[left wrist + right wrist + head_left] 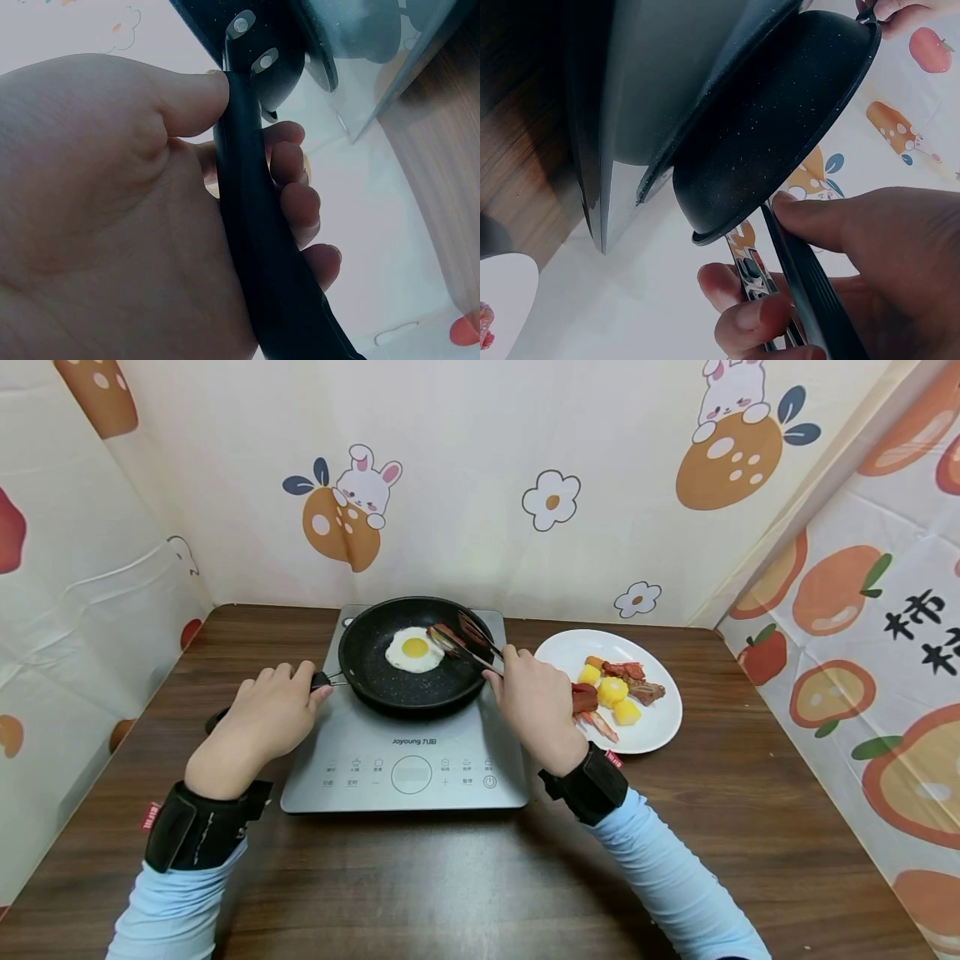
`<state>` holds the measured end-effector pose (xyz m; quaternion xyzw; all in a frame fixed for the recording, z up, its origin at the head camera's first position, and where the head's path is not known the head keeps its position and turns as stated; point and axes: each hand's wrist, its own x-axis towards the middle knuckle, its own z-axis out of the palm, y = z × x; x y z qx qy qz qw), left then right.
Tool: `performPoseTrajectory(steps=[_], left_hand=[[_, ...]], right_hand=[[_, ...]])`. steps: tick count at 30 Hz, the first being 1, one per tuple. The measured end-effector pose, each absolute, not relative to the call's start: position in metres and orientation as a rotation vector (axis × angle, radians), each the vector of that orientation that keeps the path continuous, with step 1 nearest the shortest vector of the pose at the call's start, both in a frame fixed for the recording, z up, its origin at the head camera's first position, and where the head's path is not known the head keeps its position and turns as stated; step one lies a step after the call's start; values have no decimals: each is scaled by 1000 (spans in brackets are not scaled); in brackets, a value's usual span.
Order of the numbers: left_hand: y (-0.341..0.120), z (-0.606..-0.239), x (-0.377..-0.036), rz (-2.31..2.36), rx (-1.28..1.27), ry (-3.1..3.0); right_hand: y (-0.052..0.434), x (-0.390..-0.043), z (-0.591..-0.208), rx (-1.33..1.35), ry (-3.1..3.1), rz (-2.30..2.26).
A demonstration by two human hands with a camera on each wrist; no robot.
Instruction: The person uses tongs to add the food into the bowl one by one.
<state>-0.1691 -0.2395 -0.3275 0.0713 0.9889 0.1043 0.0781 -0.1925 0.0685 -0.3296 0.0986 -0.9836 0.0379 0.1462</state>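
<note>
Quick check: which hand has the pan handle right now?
The left hand, wrapped round the black pan handle. The right hand instead grips the tongs, whose tips reach into the pan.

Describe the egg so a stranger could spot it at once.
On the brown table stands a silver cooktop, with a round black pan at its far end. The egg lies inside, by the tips of the tongs. Unlike the brown meat beside it, it is flat and white with a round yellow yolk.

The cooktop [408,747] and frying pan [397,689] suggest a kitchen-like place.
</note>
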Motion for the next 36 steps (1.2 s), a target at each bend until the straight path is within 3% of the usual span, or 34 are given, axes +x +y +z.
performPoseTrajectory(steps=[20,36], left_hand=[[-239,-327,-170,307,232,2964],[-240,-330,-171,314,234,2961]], right_hand=[[86,-190,-329,293,-2846,319],[140,-179,-325,274,-2830,364]])
